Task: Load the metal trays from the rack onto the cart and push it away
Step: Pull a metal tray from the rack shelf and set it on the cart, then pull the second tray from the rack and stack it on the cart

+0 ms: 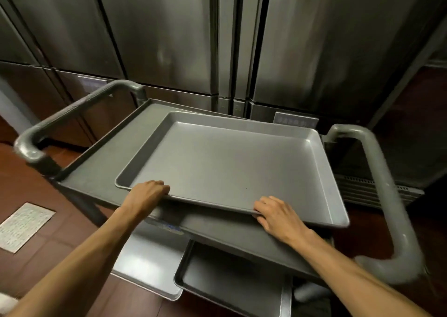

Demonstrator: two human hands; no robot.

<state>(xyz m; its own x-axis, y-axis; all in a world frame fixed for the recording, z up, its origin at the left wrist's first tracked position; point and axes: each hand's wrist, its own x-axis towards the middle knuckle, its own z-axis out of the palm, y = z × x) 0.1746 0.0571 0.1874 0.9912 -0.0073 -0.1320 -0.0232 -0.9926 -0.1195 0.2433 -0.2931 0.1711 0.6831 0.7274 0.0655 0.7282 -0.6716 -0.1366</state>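
A large shallow metal tray (225, 161) lies on the top shelf of a grey cart (101, 161), its near edge sticking out past the shelf's front rim. My left hand (147, 192) curls over the tray's near-left rim. My right hand (278, 216) grips the near rim further right, fingers on top. Two more metal trays, one dark (229, 285) and one pale (145, 266), rest on the cart's lower shelf below my arms. The rack is out of view.
Grey tubular handles rise at the cart's left end (72, 113) and right end (387, 195). Tall stainless steel cabinet doors (169, 38) stand right behind the cart. The floor is reddish-brown tile (24, 188) with a metal floor plate (24, 226) at the left.
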